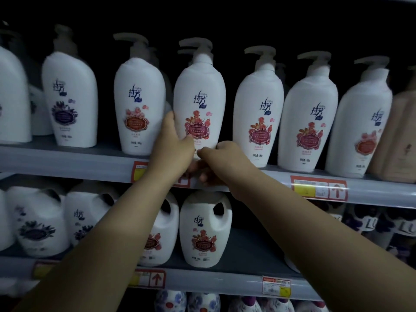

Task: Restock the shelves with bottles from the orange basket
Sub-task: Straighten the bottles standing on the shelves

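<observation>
A white pump bottle (199, 97) with a red flower label stands upright at the front edge of the upper shelf (67, 162), between other bottles of the same kind. My left hand (172, 147) grips its lower left side. My right hand (221, 163) holds its base from the right and below, fingers curled under it. The bottle's bottom is hidden behind both hands. The orange basket is not in view.
White pump bottles line the upper shelf on both sides, one (139, 102) close on the left and one (257, 113) close on the right. A tan bottle (399, 131) stands far right. White jugs (204, 230) fill the lower shelf. Price tags (319, 188) hang on the shelf rails.
</observation>
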